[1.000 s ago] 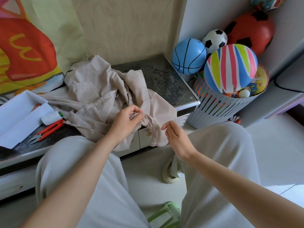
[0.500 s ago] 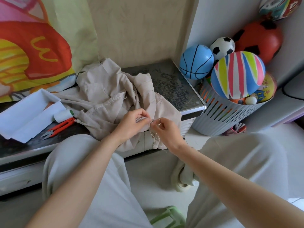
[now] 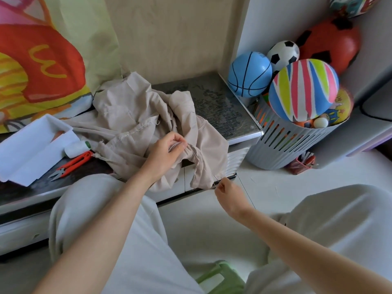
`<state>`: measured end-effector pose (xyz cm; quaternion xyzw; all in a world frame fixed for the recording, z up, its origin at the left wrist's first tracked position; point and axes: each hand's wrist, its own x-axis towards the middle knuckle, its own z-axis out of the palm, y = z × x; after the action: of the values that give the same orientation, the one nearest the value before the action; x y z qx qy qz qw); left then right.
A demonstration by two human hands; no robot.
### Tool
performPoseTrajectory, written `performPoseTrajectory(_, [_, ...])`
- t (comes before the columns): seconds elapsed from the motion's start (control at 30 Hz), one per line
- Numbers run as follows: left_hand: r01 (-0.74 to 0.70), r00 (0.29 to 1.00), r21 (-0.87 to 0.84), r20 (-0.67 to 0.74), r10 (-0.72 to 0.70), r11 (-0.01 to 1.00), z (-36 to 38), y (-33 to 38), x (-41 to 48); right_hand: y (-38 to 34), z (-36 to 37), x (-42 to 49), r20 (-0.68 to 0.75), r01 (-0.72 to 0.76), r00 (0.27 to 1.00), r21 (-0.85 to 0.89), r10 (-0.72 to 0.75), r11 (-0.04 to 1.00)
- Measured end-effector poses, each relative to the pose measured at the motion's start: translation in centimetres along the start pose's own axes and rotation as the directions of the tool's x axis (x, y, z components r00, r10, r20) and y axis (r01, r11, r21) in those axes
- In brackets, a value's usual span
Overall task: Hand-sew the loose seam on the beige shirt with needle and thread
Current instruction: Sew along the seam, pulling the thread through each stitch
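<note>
Beige shirt (image 3: 137, 119) lay heaped on the tabletop (image 3: 222, 107), its seam bunched in the pinching left hand (image 3: 167, 152). Below and to that hand's right, the right hand (image 3: 230, 193) pinched the needle (image 3: 216, 178), with fine thread barely visible. Pulling too hard could pucker the seam, snap the thread, or unthread the needle.

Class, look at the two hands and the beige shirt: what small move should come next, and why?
Probably bring the right hand back up to the seam for another stitch. It pinches the needle low beside the table edge, away from the cloth, while the left hand pinches the fold of the beige shirt.
</note>
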<state>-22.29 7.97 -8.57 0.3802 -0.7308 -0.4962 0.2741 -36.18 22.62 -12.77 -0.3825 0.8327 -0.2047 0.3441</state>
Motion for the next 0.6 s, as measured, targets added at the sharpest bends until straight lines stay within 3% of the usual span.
performPoseTrajectory(0.1, [-0.013, 1.0, 0.02, 0.007, 0.012, 1.0, 0.4, 0.2, -0.5, 1.2, -0.3, -0.5, -0.05, -0.006, 0.999, 0.076, 0.01, 0.997])
performPoseTrajectory(0.33, [-0.025, 0.997, -0.001, 0.073, 0.025, 1.0, 1.0, 0.1, -0.5, -1.5, -1.7, -0.9, -0.308, 0.283, 0.932, 0.288, -0.191, 0.915])
performPoseTrajectory(0.47, [-0.028, 0.993, -0.014, 0.115, 0.029, 1.0, 1.4, 0.0, -0.3, -4.0, -1.7, -0.2, -0.314, 0.371, 0.908, 0.3, -0.276, 0.879])
performPoseTrajectory(0.6, [-0.059, 0.988, 0.009, 0.145, 0.057, 0.998, 1.5, 0.0, -0.3, -5.3, -1.3, 0.5, -0.288, 0.351, 0.922, 0.339, -0.259, 0.873])
